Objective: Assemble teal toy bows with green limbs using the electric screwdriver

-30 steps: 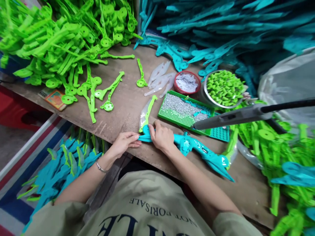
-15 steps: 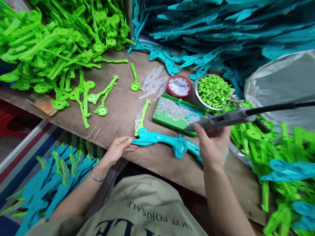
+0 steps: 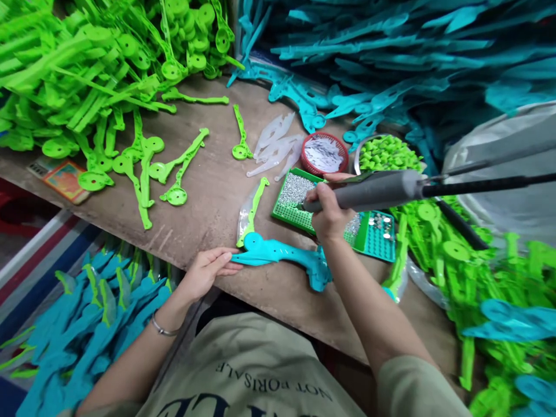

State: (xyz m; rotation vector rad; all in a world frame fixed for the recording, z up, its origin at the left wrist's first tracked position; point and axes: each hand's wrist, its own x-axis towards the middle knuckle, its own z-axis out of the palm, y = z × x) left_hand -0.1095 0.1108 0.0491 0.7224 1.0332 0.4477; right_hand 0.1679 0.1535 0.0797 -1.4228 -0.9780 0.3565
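My left hand [image 3: 214,267] pinches the left tip of a long blue plastic part [image 3: 269,250] lying at the table's front edge. A green and clear blade-shaped piece [image 3: 252,213] sticks up from its left end. My right hand [image 3: 330,209] is wrapped round a grey electric screwdriver [image 3: 369,191], its cord running off to the right. The tool's tip is over a green tray [image 3: 286,216] of small silver screws. My right forearm hides the blue part's right end.
Behind the tray stand a red basket [image 3: 325,153] of white strips and a bowl of green pieces [image 3: 388,153]. Clear blade pieces [image 3: 275,145] lie nearby. Green parts pile up at left [image 3: 78,69] and right [image 3: 460,272]; blue parts [image 3: 369,52] fill the back.
My right hand has moved left and away from me with the screwdriver, from above the blue part's right end to over the screws. My left hand keeps its hold.
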